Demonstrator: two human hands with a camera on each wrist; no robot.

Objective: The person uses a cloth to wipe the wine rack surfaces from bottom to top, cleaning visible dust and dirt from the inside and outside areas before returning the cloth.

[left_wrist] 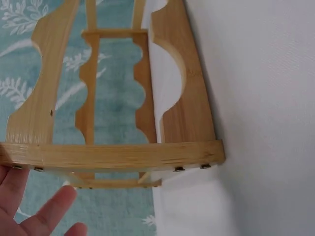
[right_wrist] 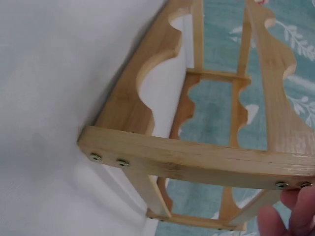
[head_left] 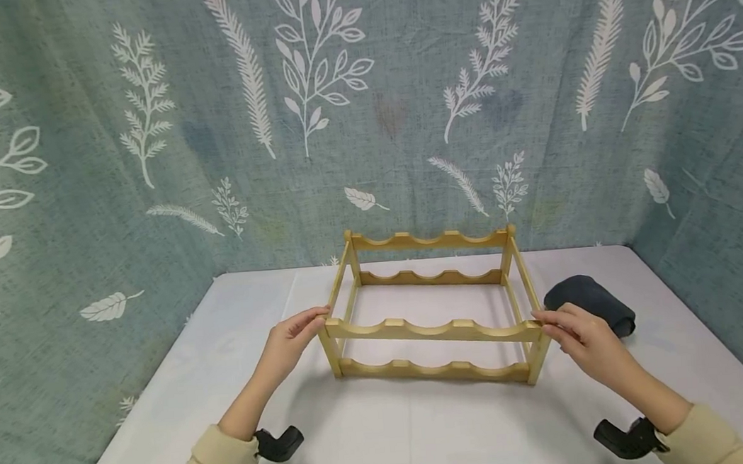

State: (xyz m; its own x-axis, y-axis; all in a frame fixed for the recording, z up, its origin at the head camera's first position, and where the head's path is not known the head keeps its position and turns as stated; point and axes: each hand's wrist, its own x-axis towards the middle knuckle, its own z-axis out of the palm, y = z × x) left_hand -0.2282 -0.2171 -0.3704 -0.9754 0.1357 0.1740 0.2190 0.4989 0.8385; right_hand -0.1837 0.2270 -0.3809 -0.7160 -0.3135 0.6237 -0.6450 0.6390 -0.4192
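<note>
A two-tier wooden wine rack [head_left: 428, 330] with scalloped rails stands on the table. My left hand [head_left: 291, 338] pinches its front left top corner. In the left wrist view, some fingers [left_wrist: 54, 204] are spread beside the post, with the thumb out of sight. At the front right top corner, my right hand [head_left: 585, 339] grips the rack between thumb and fingers. The right wrist view shows curled fingertips [right_wrist: 300, 209] against the outer face of the post, close to its screws.
A dark, folded cloth-like bundle [head_left: 589, 304] lies right of the rack, behind my right hand. The white table [head_left: 384, 437] ends at a green leaf-patterned curtain [head_left: 390, 117] at the back and sides. A black camera mount sits on each wrist.
</note>
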